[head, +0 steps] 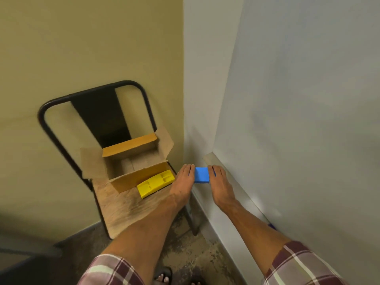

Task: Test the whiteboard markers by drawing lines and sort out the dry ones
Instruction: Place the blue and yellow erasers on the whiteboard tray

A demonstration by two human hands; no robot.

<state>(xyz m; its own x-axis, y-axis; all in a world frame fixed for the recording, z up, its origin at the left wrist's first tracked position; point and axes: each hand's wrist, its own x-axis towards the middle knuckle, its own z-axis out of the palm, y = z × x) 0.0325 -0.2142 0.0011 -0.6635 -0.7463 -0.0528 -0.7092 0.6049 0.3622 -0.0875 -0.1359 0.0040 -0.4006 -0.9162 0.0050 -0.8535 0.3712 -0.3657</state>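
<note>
A blue rectangular block (201, 175) hangs in the air between the chair and the whiteboard (308, 120). My left hand (183, 182) grips its left end and my right hand (220, 182) grips its right end, fingers curled over the ends. The block sits just in front of the whiteboard's metal ledge (236, 182). A yellow plastic piece (156, 183) with moulded recesses lies on the chair seat, leaning against the open cardboard box (131, 161). No marker is plainly visible; the box's inside looks pale and unclear.
The black metal-framed chair (92, 112) with a wooden seat stands in the corner against a yellowish wall. A small blue object (272, 226) rests further along the ledge behind my right forearm. The floor below is worn concrete, with my feet at the bottom edge.
</note>
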